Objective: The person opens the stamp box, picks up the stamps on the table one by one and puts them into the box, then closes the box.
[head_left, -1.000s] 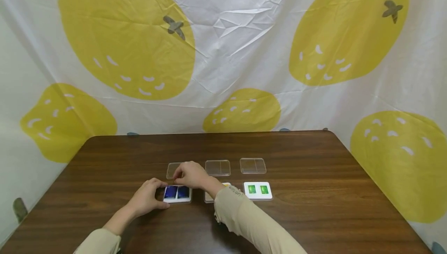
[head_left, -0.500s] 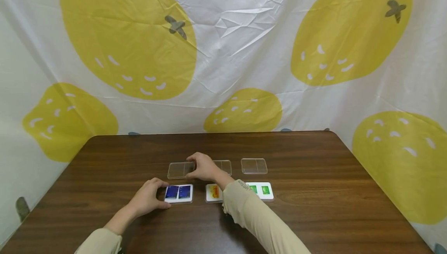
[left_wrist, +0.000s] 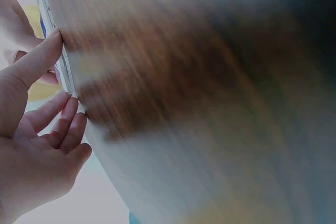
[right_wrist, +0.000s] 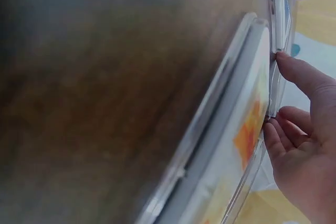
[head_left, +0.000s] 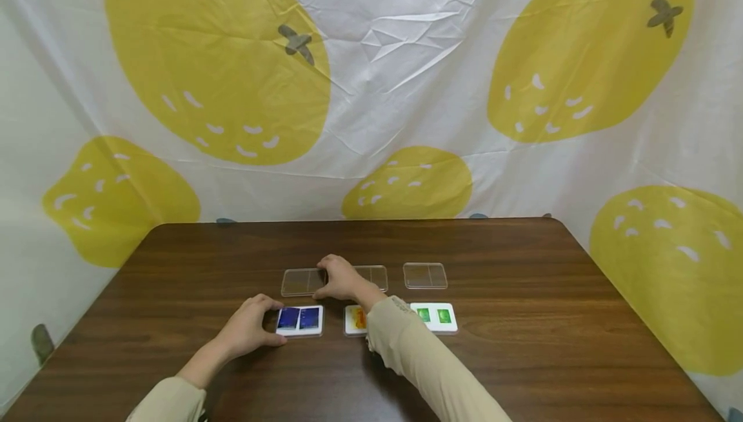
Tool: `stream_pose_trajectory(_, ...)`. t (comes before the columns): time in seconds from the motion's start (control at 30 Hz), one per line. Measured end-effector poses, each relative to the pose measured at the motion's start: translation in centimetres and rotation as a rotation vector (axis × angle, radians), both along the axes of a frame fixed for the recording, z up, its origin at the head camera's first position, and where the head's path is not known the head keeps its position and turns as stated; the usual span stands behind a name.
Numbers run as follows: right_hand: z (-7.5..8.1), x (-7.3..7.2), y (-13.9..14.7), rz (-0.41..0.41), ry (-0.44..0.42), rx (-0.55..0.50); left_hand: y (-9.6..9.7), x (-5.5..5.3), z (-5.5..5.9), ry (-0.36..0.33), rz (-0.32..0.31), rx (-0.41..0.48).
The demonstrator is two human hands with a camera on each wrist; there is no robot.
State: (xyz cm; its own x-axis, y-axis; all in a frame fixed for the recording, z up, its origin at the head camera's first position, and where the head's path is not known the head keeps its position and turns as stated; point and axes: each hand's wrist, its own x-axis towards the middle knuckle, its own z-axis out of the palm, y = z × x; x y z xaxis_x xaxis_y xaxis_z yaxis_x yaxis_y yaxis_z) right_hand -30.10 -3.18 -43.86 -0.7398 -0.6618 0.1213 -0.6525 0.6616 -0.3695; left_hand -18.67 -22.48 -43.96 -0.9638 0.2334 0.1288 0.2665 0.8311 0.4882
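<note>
My left hand (head_left: 249,328) pinches the left end of a shallow white-lined case (head_left: 299,330) holding two dark blue squares, thumb at its near edge and fingers at the far one. In the left wrist view its fingertips meet the case's thin rim. Behind, my right hand (head_left: 344,280) has thumb and fingers at the right end of a clear plastic lid (head_left: 298,282), which lies flat on the table. The right wrist view shows this thumb and fingertips (right_wrist: 270,135) spread across the lid's two edges. The right sleeve partly covers a case with orange pictures (head_left: 355,321).
A third white case (head_left: 444,317) with two green squares lies to the right, its left end behind the sleeve. Two more clear lids stand in the back row, the middle lid (head_left: 376,277) half hidden by my right hand and the right lid (head_left: 425,276) in full view.
My right hand has moved from just behind the blue-square case back to the right end of the left clear lid, spreading its thumb and fingers around it. My left hand stays at the case.
</note>
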Motion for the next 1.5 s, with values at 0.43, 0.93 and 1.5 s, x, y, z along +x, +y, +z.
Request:
stream_pose_trajectory(0.43,0.7,0.4,0.5,-0.033,-0.069,0.029,0.1,-0.1,-0.1,0.023,-0.005,-0.003)
stream_pose_trajectory(0.93,1.7,3.9,2.1,0.08,-0.038,-0.043,0.0,0.1,0.1,0.011,0.009,0.003)
stream_pose_trajectory(1.5,0.4,5.6,0.8,0.1,0.013,-0.019,0.0,0.0,0.3,0.01,0.01,-0.025)
